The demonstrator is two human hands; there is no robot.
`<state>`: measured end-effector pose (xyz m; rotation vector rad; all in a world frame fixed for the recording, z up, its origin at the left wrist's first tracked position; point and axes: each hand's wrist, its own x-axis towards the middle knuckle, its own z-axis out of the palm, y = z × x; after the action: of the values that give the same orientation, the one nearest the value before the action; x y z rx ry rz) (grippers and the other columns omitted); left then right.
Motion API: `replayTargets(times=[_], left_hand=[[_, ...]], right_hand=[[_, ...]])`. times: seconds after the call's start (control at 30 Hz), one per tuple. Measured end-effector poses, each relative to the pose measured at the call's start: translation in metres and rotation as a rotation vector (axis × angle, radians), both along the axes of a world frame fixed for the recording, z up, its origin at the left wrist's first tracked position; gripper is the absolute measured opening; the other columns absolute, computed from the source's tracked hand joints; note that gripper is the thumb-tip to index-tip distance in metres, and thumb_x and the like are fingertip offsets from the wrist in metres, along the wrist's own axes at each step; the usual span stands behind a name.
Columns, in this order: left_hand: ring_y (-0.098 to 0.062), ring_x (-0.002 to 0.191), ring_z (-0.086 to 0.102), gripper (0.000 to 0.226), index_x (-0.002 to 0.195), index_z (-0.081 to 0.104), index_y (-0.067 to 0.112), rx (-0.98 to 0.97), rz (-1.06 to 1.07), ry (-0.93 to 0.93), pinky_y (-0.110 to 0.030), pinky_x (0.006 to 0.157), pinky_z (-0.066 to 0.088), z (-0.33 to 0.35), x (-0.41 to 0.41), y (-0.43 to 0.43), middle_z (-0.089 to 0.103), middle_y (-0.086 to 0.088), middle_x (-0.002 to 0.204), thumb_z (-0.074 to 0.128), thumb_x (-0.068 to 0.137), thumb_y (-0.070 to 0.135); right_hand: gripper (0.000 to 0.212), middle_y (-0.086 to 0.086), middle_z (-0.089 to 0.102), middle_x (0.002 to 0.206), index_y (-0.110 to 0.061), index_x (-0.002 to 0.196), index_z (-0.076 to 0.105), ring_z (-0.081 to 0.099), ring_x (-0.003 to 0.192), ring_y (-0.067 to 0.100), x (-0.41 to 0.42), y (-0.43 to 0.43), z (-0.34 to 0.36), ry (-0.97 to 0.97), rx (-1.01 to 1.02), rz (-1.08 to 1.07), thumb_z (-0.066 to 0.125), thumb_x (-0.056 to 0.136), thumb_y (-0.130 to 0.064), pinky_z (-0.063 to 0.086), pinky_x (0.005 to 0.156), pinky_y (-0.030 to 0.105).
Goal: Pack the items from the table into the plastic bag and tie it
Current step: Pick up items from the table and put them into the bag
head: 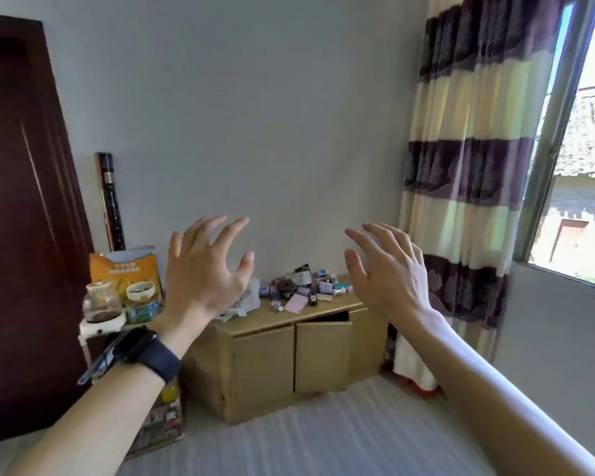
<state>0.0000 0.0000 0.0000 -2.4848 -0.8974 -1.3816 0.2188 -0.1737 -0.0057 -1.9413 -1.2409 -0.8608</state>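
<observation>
A low wooden cabinet (327,309) against the far wall serves as the table. On its top lies a heap of small items (304,286): little bottles, purple rolls, a pink flat packet. A crumpled clear plastic bag (246,302) lies at the cabinet's left end, partly hidden behind my left hand. My left hand (203,269), with a dark watch on its wrist, is raised in the air with its fingers spread. My right hand (385,269) is raised beside it, fingers spread too. Both hands hold nothing and are well short of the cabinet.
Glass jars (103,300) and an orange carton (126,269) stand on a small stand left of the cabinet. A dark door (21,201) fills the left side. A striped curtain (461,166) and open window are on the right. One cabinet door (323,355) hangs ajar.
</observation>
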Motion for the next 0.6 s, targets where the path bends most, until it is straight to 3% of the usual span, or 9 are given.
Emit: replayTargets(times=[0.27,0.4,0.6], left_hand=[[-0.021,0.124,0.05,0.049,0.134,0.057,0.033,-0.103,0.005,0.044,-0.042,0.103,0.043,-0.074,0.001,0.046,0.056,0.005,0.136,0.055,0.087,0.046],[-0.017,0.121,0.052,0.048,0.133,0.058,0.034,-0.215,0.003,0.037,-0.038,0.094,0.05,-0.112,0.012,0.101,0.057,0.008,0.132,0.056,0.086,0.045],[-0.016,0.121,0.052,0.046,0.132,0.058,0.036,-0.391,0.006,0.083,-0.035,0.095,0.049,-0.161,0.036,0.204,0.057,0.011,0.132,0.06,0.087,0.042]], right_hand=[[0.026,-0.014,0.067,0.124,-0.035,0.114,0.072,0.05,0.127,0.013,0.013,0.043,-0.081,0.172,0.074,0.117,0.058,0.093,-0.039,0.043,0.104,0.042],[0.028,-0.013,0.068,0.122,-0.031,0.114,0.073,0.053,0.125,0.014,0.018,0.096,-0.115,0.181,0.012,0.185,0.058,0.091,-0.035,0.046,0.1,0.042],[0.03,-0.011,0.069,0.122,-0.027,0.118,0.071,0.055,0.123,0.017,0.031,0.19,-0.153,0.257,-0.088,0.199,0.055,0.093,-0.032,0.049,0.096,0.046]])
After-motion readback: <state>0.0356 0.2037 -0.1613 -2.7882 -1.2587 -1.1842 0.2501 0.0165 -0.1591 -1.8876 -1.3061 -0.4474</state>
